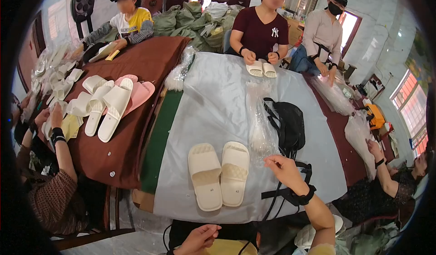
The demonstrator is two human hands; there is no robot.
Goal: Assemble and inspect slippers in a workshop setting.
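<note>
A pair of cream slide slippers (219, 175) lies side by side on the grey-covered table in front of me, toes pointing away and the left one slightly tilted outward. Beyond and to their right is a stack of clear plastic bags (263, 130). My right hand (286, 173) is at the near end of this stack, thumb and fingers pinched on a clear bag's edge. Below the table's front edge, my left hand (198, 240) is held low with its fingers curled together. Whatever it may hold is too small or hidden to make out.
A black backpack (288, 125) with loose straps lies right of the bags. Across the table, a co-worker handles another cream pair (260, 69). More cream and pink slippers (116, 102) cover the brown table at left. Other people work at both sides; green sacks (193, 25) are piled behind.
</note>
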